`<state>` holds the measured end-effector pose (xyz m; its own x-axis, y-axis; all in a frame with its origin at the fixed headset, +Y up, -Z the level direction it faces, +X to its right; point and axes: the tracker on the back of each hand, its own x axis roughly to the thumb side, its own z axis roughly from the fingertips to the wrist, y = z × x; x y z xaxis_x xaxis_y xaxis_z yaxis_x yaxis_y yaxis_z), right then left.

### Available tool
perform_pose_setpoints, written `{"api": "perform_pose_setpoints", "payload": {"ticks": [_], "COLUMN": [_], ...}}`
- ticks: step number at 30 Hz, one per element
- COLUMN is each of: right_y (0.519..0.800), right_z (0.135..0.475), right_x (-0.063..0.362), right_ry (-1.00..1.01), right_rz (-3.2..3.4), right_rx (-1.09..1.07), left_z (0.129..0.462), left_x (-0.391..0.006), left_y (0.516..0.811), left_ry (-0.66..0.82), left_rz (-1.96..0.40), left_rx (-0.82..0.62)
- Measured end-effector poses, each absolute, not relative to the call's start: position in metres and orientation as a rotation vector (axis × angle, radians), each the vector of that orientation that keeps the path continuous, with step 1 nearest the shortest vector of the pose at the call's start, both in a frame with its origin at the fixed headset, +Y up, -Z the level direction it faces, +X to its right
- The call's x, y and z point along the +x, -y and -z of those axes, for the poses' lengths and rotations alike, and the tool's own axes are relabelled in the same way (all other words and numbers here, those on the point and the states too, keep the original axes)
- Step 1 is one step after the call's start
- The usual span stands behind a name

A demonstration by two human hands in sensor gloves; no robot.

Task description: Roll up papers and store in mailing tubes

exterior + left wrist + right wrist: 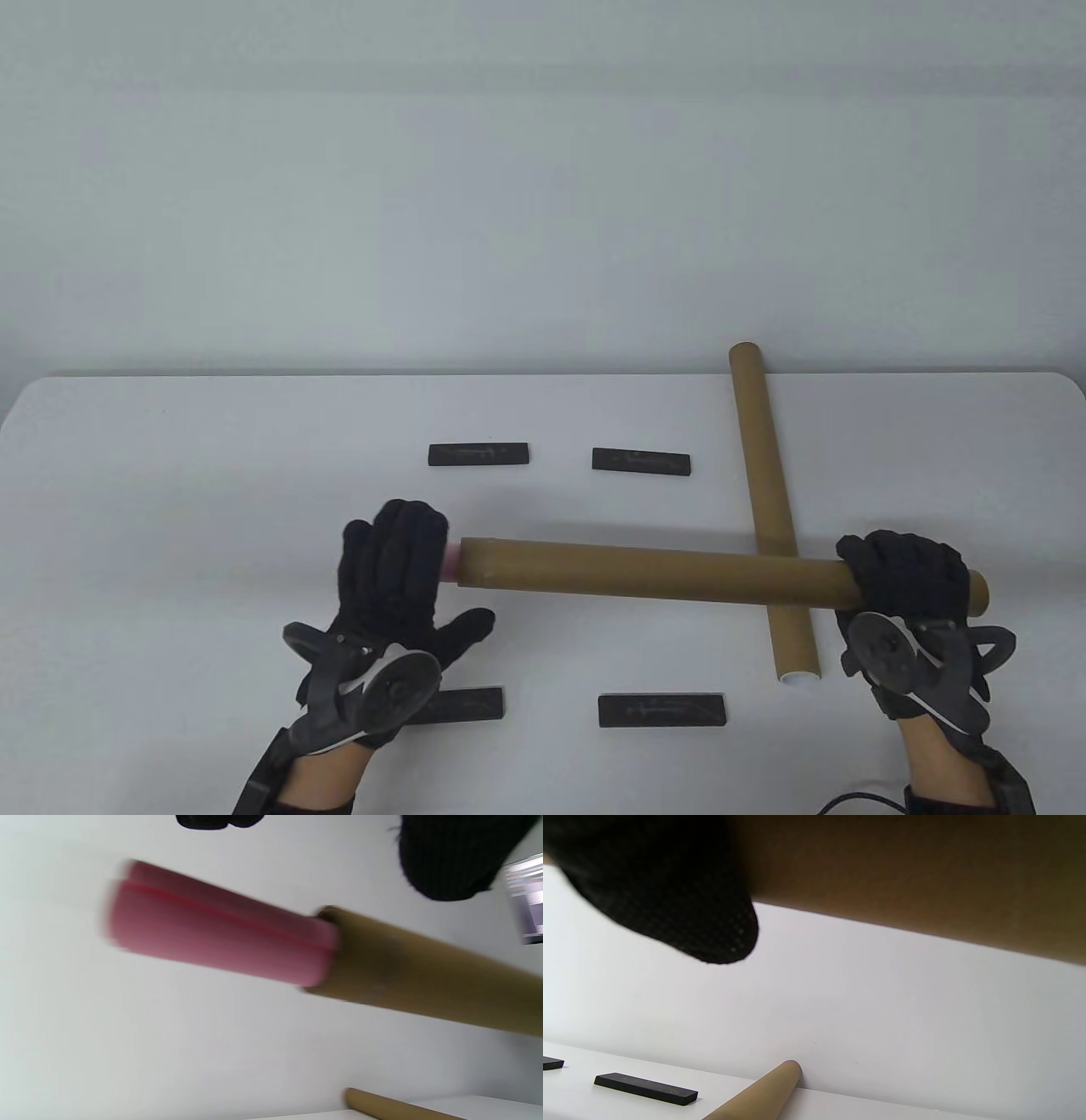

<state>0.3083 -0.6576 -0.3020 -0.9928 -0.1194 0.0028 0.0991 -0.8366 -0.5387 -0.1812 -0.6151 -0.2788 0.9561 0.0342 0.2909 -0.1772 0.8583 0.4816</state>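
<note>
A long brown mailing tube (662,577) is held level above the table. My right hand (904,577) grips it near its right end, fingers curled over the top. A pink rolled paper (454,560) sticks out of the tube's left mouth. My left hand (399,560) is at that end with its fingers straight, covering most of the roll. The left wrist view shows the pink roll (220,938) emerging from the tube (424,980), blurred, with gloved fingertips (449,857) above it. In the right wrist view the tube (903,870) fills the top beside a gloved finger (670,887).
A second brown tube (764,458) lies on the white table (170,509), running front to back under the held one, with a white cap at its near end. Several flat black bars lie around, such as a far bar (478,455) and a near bar (662,710).
</note>
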Motion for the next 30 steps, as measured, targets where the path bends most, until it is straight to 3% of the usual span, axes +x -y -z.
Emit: {"api": "perform_pose_setpoints", "payload": {"ticks": [2, 5, 6, 8, 15, 19, 22, 25, 30], "right_y": [0.658, 0.658, 0.658, 0.658, 0.661, 0.661, 0.660, 0.661, 0.662], "right_z": [0.302, 0.303, 0.303, 0.304, 0.305, 0.306, 0.306, 0.306, 0.308], "right_x": [0.309, 0.308, 0.307, 0.305, 0.301, 0.304, 0.304, 0.302, 0.302], "right_ry": [-0.855, -0.851, -0.849, -0.841, -0.812, -0.807, -0.811, -0.802, -0.774], "right_rz": [2.899, 2.896, 2.895, 2.883, 2.878, 2.885, 2.873, 2.857, 2.847], "right_rx": [-0.042, -0.036, -0.036, -0.043, -0.060, -0.044, -0.042, -0.052, -0.049], "left_z": [0.292, 0.309, 0.311, 0.318, 0.313, 0.312, 0.314, 0.317, 0.339], "left_x": [-0.203, -0.220, -0.222, -0.219, -0.176, -0.170, -0.178, -0.194, -0.233], "left_y": [0.620, 0.636, 0.641, 0.651, 0.662, 0.665, 0.662, 0.656, 0.671], "left_ry": [0.129, 0.071, 0.060, 0.142, 0.406, 0.428, 0.393, 0.269, -0.011], "left_rz": [-0.189, -0.429, -0.479, -0.581, -0.595, -0.608, -0.586, -0.373, -0.009], "left_rx": [0.399, 0.086, 0.045, 0.037, 0.025, 0.051, 0.045, 0.098, -0.079]}}
